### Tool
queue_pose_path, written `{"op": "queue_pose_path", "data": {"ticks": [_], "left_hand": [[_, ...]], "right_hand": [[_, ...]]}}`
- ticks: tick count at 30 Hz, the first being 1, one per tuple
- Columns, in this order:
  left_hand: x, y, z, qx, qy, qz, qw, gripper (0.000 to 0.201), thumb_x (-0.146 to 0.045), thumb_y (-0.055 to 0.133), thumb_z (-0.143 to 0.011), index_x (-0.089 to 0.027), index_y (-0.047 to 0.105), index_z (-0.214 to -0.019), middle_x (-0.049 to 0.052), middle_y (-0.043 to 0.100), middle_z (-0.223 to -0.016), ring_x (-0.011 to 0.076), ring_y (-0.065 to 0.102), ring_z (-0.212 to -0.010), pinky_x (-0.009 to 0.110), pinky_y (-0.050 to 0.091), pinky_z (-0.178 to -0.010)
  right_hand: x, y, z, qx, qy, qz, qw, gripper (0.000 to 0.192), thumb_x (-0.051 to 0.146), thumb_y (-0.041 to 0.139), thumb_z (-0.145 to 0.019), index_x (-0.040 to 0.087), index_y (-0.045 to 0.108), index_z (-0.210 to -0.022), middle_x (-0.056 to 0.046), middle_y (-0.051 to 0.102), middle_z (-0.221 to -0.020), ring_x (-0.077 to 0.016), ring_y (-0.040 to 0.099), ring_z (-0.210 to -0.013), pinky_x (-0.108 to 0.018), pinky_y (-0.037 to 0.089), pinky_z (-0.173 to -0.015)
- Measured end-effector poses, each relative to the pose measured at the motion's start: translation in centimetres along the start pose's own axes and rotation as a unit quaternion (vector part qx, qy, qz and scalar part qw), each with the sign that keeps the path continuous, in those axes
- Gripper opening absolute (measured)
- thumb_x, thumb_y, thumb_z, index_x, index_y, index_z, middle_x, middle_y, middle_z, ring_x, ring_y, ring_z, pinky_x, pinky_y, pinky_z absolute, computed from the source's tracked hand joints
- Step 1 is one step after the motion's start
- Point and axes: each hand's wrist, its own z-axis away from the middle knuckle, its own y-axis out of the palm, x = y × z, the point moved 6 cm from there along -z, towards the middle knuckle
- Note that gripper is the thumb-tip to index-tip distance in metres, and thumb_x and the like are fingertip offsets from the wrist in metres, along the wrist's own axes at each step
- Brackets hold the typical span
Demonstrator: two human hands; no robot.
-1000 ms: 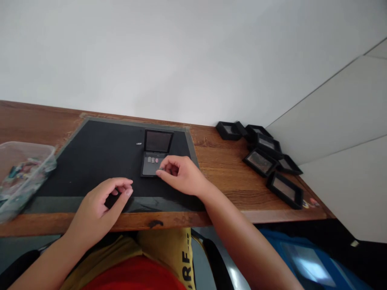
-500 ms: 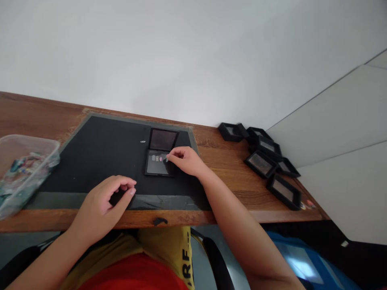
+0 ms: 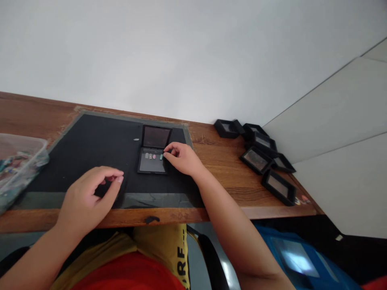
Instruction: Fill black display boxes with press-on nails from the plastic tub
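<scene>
Pinching a green piece in the open case — right hand; left hand loosely curled, holding nothing — on mat.

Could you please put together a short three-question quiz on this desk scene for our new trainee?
1. True or false: the open black case lies on the dark mat.
2. Which hand is at the row of small pieces in the case: A) left hand, B) right hand?
3. What sits at the table's left edge?

Key: 1 true. 2 B. 3 A clear plastic tub of mixed bits.
</scene>
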Motion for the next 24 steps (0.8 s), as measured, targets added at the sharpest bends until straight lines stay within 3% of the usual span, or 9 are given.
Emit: {"op": "queue_pose_path", "data": {"ticks": [3, 5, 8, 10, 16, 24], "left_hand": [[0.6, 1.3, -3.7, 0.081, -0.021, -0.079, 0.993, 0.029, -0.045, 0.056, -0.099, -0.026, 0.073, -0.114, 0.006, 0.077, -0.111, 0.0270, 0.072, -0.098, 0.040, 0.059, -0.084], [1.4, 2.7, -7.0, 0.125, -0.008, -0.138, 0.982, 0.042, -0.044, 0.053, -0.098, -0.021, 0.072, -0.127, 0.011, 0.075, -0.126, 0.0341, 0.069, -0.116, 0.049, 0.057, -0.100], [3.6, 5.1, -11.5, 0.157, -0.029, -0.202, 0.966, 0.061, -0.043, 0.049, -0.097, -0.013, 0.062, -0.149, 0.019, 0.067, -0.144, 0.0418, 0.059, -0.136, 0.055, 0.052, -0.110], [4.7, 6.3, -13.4, 0.159, -0.043, -0.204, 0.965, 0.063, -0.048, 0.051, -0.095, -0.012, 0.067, -0.145, 0.021, 0.068, -0.140, 0.0435, 0.062, -0.131, 0.056, 0.052, -0.110], [6.1, 7.5, -13.9, 0.144, -0.036, -0.164, 0.975, 0.048, -0.054, 0.051, -0.094, -0.025, 0.082, -0.115, 0.014, 0.076, -0.117, 0.0372, 0.068, -0.115, 0.052, 0.055, -0.105], [4.8, 7.1, -13.6, 0.134, -0.006, -0.173, 0.976, 0.040, -0.052, 0.051, -0.091, -0.024, 0.080, -0.089, 0.013, 0.075, -0.102, 0.0369, 0.065, -0.105, 0.051, 0.054, -0.095]], "right_hand": [[0.0, -0.5, 0.3, -0.018, 0.000, -0.001, 1.000, 0.011, 0.024, 0.069, -0.090, 0.018, 0.075, -0.097, 0.005, 0.059, -0.066, -0.0113, 0.053, -0.061, -0.027, 0.038, -0.062], [0.0, -1.0, 0.6, -0.034, -0.002, -0.005, 0.999, 0.011, 0.025, 0.069, -0.090, 0.018, 0.075, -0.096, 0.005, 0.059, -0.066, -0.0118, 0.053, -0.062, -0.027, 0.038, -0.062], [-0.1, -1.8, 0.9, -0.069, -0.001, -0.004, 0.998, 0.011, 0.025, 0.066, -0.092, 0.019, 0.074, -0.092, 0.004, 0.060, -0.068, -0.0125, 0.054, -0.064, -0.027, 0.038, -0.063], [-0.1, -2.2, 1.1, -0.086, 0.006, -0.002, 0.996, 0.012, 0.025, 0.063, -0.092, 0.020, 0.074, -0.090, 0.004, 0.062, -0.069, -0.0130, 0.055, -0.066, -0.028, 0.037, -0.063], [-0.1, -2.0, 1.5, -0.096, 0.027, 0.011, 0.995, 0.014, 0.029, 0.062, -0.093, 0.022, 0.073, -0.086, 0.003, 0.064, -0.071, -0.0140, 0.056, -0.067, -0.028, 0.035, -0.063], [-0.1, -2.1, 1.3, -0.099, 0.037, 0.013, 0.994, 0.017, 0.034, 0.065, -0.093, 0.021, 0.072, -0.085, 0.002, 0.062, -0.069, -0.0138, 0.054, -0.065, -0.029, 0.036, -0.063]]}}
